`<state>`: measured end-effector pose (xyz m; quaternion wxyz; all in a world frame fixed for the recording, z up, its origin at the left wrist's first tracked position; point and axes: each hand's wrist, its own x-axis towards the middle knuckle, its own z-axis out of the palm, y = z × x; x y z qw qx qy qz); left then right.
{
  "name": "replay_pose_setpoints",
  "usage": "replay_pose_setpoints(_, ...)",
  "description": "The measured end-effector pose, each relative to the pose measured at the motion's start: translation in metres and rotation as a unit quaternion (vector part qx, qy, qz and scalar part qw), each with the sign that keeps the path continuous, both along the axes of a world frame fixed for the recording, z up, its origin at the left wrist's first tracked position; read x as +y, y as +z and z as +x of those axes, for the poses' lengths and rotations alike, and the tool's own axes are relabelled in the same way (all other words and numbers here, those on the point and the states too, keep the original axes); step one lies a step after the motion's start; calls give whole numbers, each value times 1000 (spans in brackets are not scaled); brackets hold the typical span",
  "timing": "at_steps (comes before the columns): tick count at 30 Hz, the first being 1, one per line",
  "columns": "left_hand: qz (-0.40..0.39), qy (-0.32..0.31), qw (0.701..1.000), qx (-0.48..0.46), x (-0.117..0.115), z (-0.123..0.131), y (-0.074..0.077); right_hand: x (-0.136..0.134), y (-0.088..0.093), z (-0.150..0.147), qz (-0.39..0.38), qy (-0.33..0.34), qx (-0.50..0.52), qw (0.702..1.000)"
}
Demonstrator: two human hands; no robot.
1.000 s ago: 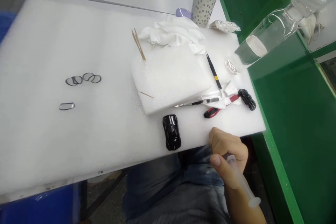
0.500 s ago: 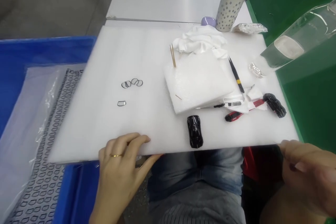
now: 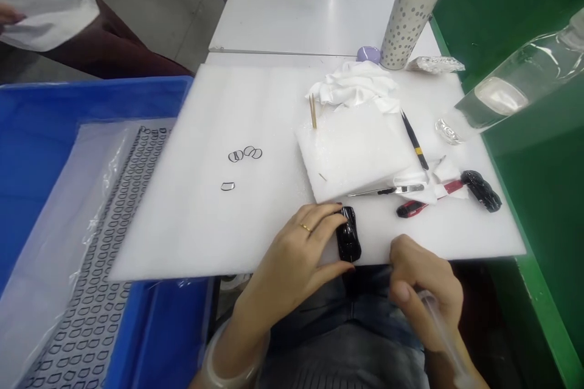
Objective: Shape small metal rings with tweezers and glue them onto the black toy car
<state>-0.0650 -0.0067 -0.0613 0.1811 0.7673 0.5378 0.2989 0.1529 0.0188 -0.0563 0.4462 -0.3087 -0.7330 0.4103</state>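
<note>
The glossy black toy car [image 3: 350, 244] lies near the edge of the smooth foam sheet [image 3: 182, 225], the left hand [image 3: 296, 255] curled about it; I cannot tell whether that grip is closed. The right hand [image 3: 427, 282] grips a translucent plastic syringe [image 3: 441, 329].

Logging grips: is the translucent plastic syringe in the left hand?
No, the right hand holds that syringe; the left hand touches the glossy black toy car.

A small-parts workshop is indicated by tweezers [image 3: 414, 140] laid on the foam-covered worktop [image 3: 246, 225] right of centre and rows of black-outlined pieces [image 3: 86, 321] held in a blue bin [image 3: 31, 140] at left.
</note>
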Motion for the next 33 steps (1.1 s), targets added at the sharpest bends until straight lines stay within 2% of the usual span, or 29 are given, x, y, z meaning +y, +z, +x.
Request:
replay_pose_setpoints(5,21,1,1000,-18,0,-3,-5,-6,5,5,-47,-4,80,996)
replay_pose_setpoints(10,74,50,995,-43,2,7,-9,-1,14,9,-43,-29,141,989)
replay_pose_setpoints(14,58,92,993,-43,4,13,-10,3,8,13,-63,-42,121,990)
replay_pose_setpoints(17,64,96,993,-30,4,14,-9,3,6,14,-76,-52,82,992)
replay_pose_setpoints(22,57,113,989,-73,6,17,-6,7,9,8,-18,-52,88,995)
replay_pose_setpoints(26,30,147,982,-113,9,20,-4,11,9,1,-45,-79,-42,995)
replay_pose_setpoints(28,23,153,980,-123,9,20,-4,10,10,-1,-49,-62,1,997)
replay_pose_setpoints(30,18,151,979,-134,9,20,-4,9,10,-2,-26,-74,50,996)
replay_pose_setpoints(33,4,151,978,-143,8,20,-3,11,12,-2,-35,-87,-25,995)
